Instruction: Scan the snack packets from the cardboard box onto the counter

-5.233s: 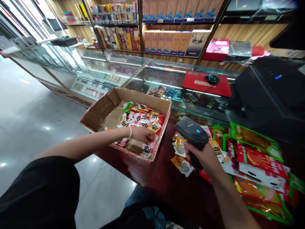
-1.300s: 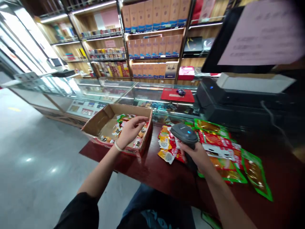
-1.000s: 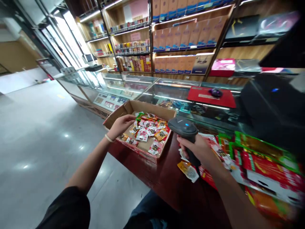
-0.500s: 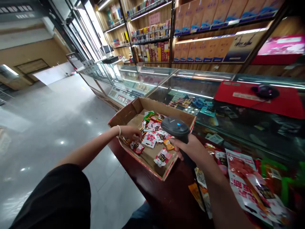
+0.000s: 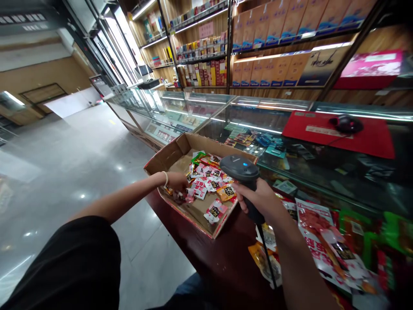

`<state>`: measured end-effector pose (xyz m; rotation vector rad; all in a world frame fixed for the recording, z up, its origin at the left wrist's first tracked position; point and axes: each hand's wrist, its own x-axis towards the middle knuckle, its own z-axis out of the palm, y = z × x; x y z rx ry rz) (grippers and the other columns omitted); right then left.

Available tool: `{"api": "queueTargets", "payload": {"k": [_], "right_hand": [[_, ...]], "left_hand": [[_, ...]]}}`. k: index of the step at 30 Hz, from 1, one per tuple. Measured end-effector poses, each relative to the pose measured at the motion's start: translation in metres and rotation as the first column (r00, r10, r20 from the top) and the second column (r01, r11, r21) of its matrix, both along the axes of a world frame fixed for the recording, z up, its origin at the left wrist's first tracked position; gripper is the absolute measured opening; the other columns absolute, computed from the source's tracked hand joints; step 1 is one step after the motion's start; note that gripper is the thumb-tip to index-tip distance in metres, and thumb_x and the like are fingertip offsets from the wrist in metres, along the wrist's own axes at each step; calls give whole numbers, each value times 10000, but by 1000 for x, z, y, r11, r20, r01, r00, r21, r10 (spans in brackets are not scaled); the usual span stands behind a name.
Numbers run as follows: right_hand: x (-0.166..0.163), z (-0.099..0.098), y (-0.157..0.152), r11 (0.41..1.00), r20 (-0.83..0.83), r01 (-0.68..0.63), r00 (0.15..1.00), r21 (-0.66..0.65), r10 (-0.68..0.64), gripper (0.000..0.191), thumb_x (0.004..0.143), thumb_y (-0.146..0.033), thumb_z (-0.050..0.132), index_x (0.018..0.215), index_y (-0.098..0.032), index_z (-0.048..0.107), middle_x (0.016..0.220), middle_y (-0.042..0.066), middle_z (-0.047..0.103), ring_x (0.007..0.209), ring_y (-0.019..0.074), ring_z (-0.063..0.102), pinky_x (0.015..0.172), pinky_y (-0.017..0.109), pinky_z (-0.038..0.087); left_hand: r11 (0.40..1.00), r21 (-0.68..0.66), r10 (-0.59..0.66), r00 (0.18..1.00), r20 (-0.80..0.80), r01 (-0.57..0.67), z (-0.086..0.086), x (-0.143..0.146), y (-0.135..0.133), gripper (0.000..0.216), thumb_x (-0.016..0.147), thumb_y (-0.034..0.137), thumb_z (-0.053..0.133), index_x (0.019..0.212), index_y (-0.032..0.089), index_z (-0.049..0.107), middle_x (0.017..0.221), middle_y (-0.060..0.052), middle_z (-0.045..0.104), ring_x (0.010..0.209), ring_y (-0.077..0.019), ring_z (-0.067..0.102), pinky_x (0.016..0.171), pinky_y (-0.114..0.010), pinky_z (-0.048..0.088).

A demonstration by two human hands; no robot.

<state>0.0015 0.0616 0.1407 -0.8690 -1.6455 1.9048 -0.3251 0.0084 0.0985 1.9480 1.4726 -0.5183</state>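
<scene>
A shop floor of pale tiles (image 5: 64,163) is bordered by glass display counters (image 5: 180,107) and stocked shelves (image 5: 277,47). On the dark wooden table (image 5: 222,262), an open cardboard box (image 5: 167,155) sits at the left edge. The left hand (image 5: 177,183) is closed, apparently, on a small packet (image 5: 187,197) inside it. The right hand (image 5: 263,200) is wrapped around a barcode scanner (image 5: 240,168) held over the box's right rim.

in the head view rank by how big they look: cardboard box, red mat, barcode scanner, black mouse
1. cardboard box
2. red mat, which lies farther off, so these two are unsure
3. barcode scanner, held in the right hand
4. black mouse
</scene>
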Motion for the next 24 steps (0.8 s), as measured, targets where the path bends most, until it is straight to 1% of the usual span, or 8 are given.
{"api": "queueTargets", "payload": {"k": [5,7,9,13,16,19,21,24], "right_hand": [[7,4,-10,1000,-69,9,998,13,-8,377,740,-512,710,699,-195,510,481,-45,519,336,101,464,339,226,385],[11,6,-16,1000,-66,29,997,5,-28,385,746,-516,708,675,-194,509,479,-44,513,338,99,468,342,223,390],[17,8,-23,998,-68,65,996,-5,-65,391,736,-514,720,663,-197,503,481,-48,510,337,96,467,338,219,383],[32,14,-39,992,-51,129,990,-6,-129,395,719,-508,734,643,-196,504,485,-47,514,329,93,460,331,218,374],[46,19,-54,983,-48,184,982,21,-183,393,732,-507,724,635,-194,506,483,-43,515,329,92,460,334,219,380],[59,21,-70,964,-110,264,960,44,-258,362,723,-482,744,687,-192,532,503,-47,528,339,90,466,337,212,384],[68,19,-82,948,-135,314,943,44,-306,364,714,-480,753,682,-190,535,503,-47,529,340,87,466,339,208,385],[85,15,-98,923,-130,381,919,61,-371,400,718,-502,745,619,-186,521,474,-38,518,335,84,464,344,206,387]], "left_hand": [[947,238,207,976,61,-216,36,1,-5,107,729,218,615,793,192,696,651,6,661,566,-125,508,571,-224,351],[891,303,297,938,177,-339,47,4,-7,113,727,238,629,814,186,679,671,2,664,593,-139,548,577,-228,380],[814,309,380,853,358,-492,55,12,-9,144,729,291,662,823,183,659,696,-1,667,630,-151,590,585,-228,421],[683,89,482,539,691,-725,65,39,-16,315,679,398,758,853,162,645,758,-19,671,659,-161,638,592,-249,505],[643,-107,489,299,820,-759,70,65,-24,387,656,416,803,892,148,653,804,-34,681,673,-151,656,619,-260,544],[641,-262,458,86,885,-722,73,94,-31,394,684,432,798,911,140,662,832,-38,686,693,-126,658,679,-254,563],[656,-298,421,8,907,-693,74,114,-34,389,696,439,792,894,129,663,817,-33,679,694,-111,650,703,-246,564],[689,-266,337,-26,941,-674,73,146,-38,403,686,406,804,949,137,659,818,-11,667,691,-96,634,708,-237,562]]}}
